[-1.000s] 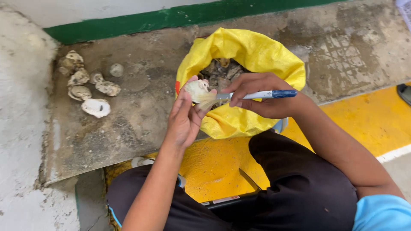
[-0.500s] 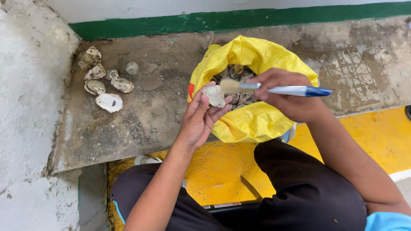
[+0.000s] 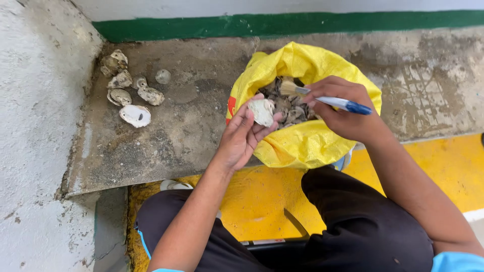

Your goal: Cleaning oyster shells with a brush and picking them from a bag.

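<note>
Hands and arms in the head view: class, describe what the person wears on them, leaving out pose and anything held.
Both the left hand and the right hand are bare: no gloves, rings, watch or bands show. The forearms are uncovered too. A bright blue short sleeve shows at the right upper arm, and a thin edge of blue shows by the left arm at the frame's bottom.

Bare forearms, black trousers (image 3: pixel 363 226), and a light blue sleeve (image 3: pixel 456 262).

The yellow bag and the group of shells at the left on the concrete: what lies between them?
In the head view, only bare, stained concrete slab lies between the yellow bag and the group of shells.
</note>
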